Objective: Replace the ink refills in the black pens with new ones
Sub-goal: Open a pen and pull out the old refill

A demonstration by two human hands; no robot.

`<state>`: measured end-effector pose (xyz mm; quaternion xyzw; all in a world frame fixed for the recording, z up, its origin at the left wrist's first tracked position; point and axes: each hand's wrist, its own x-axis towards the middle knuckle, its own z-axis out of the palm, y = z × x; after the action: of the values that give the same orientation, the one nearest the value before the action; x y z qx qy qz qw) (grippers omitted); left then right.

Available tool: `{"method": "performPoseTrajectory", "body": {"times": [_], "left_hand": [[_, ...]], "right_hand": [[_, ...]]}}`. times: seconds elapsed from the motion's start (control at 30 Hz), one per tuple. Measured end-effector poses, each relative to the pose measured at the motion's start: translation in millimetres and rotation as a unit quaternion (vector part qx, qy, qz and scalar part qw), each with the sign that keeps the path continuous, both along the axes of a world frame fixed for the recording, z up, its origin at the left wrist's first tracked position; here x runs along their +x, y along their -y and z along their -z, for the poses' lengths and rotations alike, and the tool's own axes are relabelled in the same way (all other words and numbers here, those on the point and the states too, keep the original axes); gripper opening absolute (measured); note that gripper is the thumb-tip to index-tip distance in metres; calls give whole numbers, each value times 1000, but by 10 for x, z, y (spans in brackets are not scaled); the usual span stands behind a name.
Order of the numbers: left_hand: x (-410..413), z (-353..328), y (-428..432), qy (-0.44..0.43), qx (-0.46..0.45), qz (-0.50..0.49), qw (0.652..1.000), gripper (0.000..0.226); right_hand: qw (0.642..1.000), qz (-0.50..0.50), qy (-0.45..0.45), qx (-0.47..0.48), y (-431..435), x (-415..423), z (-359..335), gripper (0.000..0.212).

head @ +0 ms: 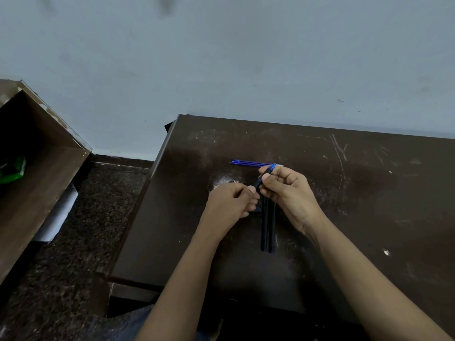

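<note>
My right hand [286, 190] grips a black pen [258, 182] with a blue end [272, 166], held tilted above the dark table [369, 193]. My left hand [230, 201] pinches the pen's lower end, fingers curled; a small dark piece [257, 209] shows under its fingers. Two black pens [268, 230] lie side by side on the table, under and just nearer to me than the hands, partly hidden by them. Several blue ink refills [251, 163] lie in a row beyond the hands.
The table's left edge [147, 193] drops to a speckled dark floor [81, 230]. A brown wooden box [37, 168] with something green [12, 168] inside stands at the left. A grey wall [221, 57] is behind the table.
</note>
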<state>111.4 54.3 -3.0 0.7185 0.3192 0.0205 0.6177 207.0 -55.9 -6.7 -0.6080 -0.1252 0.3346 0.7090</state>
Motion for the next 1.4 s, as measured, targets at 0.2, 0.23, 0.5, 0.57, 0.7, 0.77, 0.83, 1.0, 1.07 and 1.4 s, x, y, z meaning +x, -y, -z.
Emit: {"method": "performPoseTrajectory", "body": {"times": [0.2,0.23,0.5,0.57,0.7,0.77,0.83,1.0,1.07,1.4], "left_hand": [[-16,45,-22,10,61,4,998,10],[-11,23,-5,4,43,0,999,16],[-24,11,-29,26,73,-9,997,5],[-24,36,-35,23,79,-23,996,16],[9,-32,16,-25,-3,-16,1000,34],[-4,-46,15,-5,29,-1,1000,25],[-26,-32,-28,20,86,-15,996,11],[-3,-40,5,-4,17,-30,999,30],[2,-44,12,-25,6,-16,1000,35],[8,-70,10,-22,9,-34,999,35]], "right_hand": [[1000,-7,-3,0,-2,-3,-6,12],[1000,-5,-5,2,-3,-2,-6,11],[1000,-4,-7,0,-2,3,20,11],[1000,-7,-7,1,-5,0,17,8],[1000,-6,-6,4,-12,-13,18,7],[1000,-2,-12,10,-10,-13,12,8],[1000,-2,-12,9,-6,-8,6,9],[1000,-10,-5,7,-13,-20,14,9],[1000,-9,-5,7,-15,-21,22,9],[1000,-15,-6,8,-21,-8,51,8]]}}
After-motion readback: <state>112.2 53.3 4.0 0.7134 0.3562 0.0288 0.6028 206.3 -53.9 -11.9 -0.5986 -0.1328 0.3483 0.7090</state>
